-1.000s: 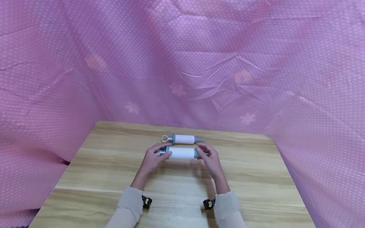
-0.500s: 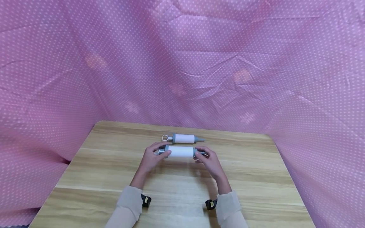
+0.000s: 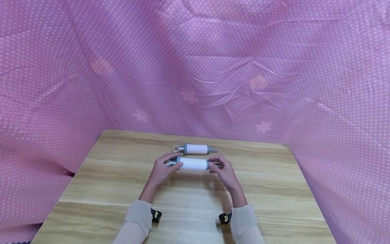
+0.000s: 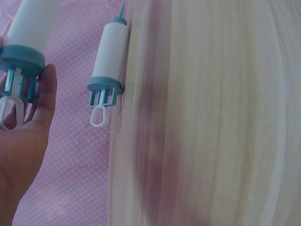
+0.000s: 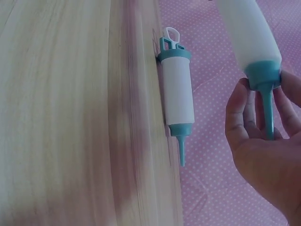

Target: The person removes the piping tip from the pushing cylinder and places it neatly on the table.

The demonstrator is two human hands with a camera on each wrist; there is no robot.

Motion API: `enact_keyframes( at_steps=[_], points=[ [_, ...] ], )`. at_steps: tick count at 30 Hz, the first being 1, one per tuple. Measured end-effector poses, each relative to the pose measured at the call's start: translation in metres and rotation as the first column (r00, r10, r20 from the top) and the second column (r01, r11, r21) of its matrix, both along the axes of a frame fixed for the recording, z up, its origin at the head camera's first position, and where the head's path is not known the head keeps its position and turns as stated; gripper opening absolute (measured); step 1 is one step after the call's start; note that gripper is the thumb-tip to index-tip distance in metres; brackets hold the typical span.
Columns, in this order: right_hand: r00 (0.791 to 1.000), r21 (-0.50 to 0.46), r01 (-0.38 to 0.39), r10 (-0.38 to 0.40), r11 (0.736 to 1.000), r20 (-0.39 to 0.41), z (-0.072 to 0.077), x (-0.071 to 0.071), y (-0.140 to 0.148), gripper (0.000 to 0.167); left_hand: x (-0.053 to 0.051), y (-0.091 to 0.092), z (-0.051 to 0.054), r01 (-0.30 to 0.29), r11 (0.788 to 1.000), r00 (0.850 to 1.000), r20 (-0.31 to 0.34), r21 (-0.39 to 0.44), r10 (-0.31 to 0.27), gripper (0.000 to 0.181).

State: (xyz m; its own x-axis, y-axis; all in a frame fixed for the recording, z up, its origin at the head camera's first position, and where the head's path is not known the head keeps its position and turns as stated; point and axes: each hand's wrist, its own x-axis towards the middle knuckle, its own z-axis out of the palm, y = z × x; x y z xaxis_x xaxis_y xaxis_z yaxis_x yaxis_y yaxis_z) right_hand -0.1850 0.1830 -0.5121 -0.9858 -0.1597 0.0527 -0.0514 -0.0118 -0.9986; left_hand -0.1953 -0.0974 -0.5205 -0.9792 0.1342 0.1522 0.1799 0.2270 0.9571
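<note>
A white tube with teal end caps [image 3: 193, 164] is held level above the table between both hands. My left hand [image 3: 160, 170] grips its handle end; in the left wrist view the hand [image 4: 23, 150] curls around the teal collar, beside the white loop handle [image 4: 12, 112]. At the nozzle end, my right hand [image 3: 224, 171] pinches the teal cap; the right wrist view shows its fingertips on the cap [image 5: 262, 74], with the nozzle [image 5: 268, 113] pointing into the palm.
A second, similar tube [image 3: 196, 149] lies on the wooden table [image 3: 195, 217] just beyond the held one, its loop handle to the left and nozzle to the right. Pink dotted cloth [image 3: 195, 84] hangs behind and at both sides of the table.
Since one second ago, my right hand has shifted slightly right and its fingers have changed position at the nozzle end. The held tube has moved slightly left; my left hand has barely moved.
</note>
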Motion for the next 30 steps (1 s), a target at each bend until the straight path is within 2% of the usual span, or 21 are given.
enact_keyframes(
  at_steps=[5, 16, 23, 30],
  points=[
    [1.0, -0.018, -0.004, 0.004, 1.0, 0.016, -0.0018, 0.0001, 0.0002, 0.035, 0.0007, -0.0005, -0.0011, 0.004, 1.0, 1.0, -0.002, -0.008, -0.004, 0.044],
    [0.994, 0.015, -0.039, 0.038, 0.999, 0.106, -0.0063, -0.0004, 0.0033, 0.035, -0.0009, 0.0006, -0.004, -0.011, 1.0, 1.0, -0.001, -0.006, 0.011, 0.044],
    [0.996, 0.01, -0.057, 0.056, 0.998, 0.075, -0.004, 0.0009, 0.0034, 0.035, 0.0007, -0.0003, -0.0043, -0.02, 1.0, 1.0, 0.003, -0.021, 0.02, 0.046],
    [0.998, -0.002, -0.028, 0.028, 1.0, 0.056, -0.0026, 0.0008, 0.0015, 0.025, 0.0016, 0.0027, -0.0065, -0.01, 1.0, 1.0, -0.017, 0.008, 0.01, 0.044]
  ],
)
